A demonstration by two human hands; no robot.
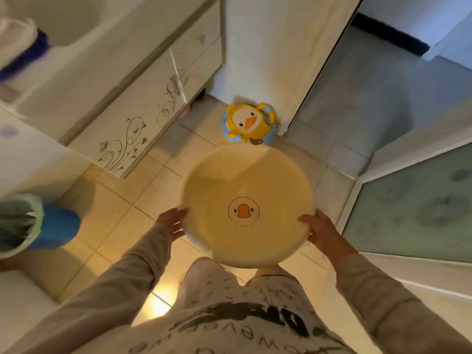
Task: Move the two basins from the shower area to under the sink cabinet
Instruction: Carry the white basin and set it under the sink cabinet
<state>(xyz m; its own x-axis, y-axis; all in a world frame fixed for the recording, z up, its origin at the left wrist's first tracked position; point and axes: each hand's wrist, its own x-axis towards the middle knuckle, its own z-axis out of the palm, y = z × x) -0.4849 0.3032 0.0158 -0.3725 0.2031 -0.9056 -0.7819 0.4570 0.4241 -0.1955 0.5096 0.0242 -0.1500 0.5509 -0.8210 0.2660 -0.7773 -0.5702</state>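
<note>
A round cream-yellow basin (217, 182) with a duck emblem printed in its bottom is held level above the tiled floor, in front of my body. My left hand (172, 222) grips its left rim and my right hand (320, 232) grips its right rim. Up and to the left stands the white sink cabinet (132, 123), with floral scroll decoration on its closed doors and a dark gap beneath it. A second basin is not clearly visible; whether one is nested under the held one I cannot tell.
A yellow and blue duck-shaped stool or potty (249, 123) sits on the floor by the wall corner. A blue bin with a green bag (38, 223) stands at the left. A frosted glass shower panel (413, 208) is at the right. An open doorway (370, 80) lies beyond.
</note>
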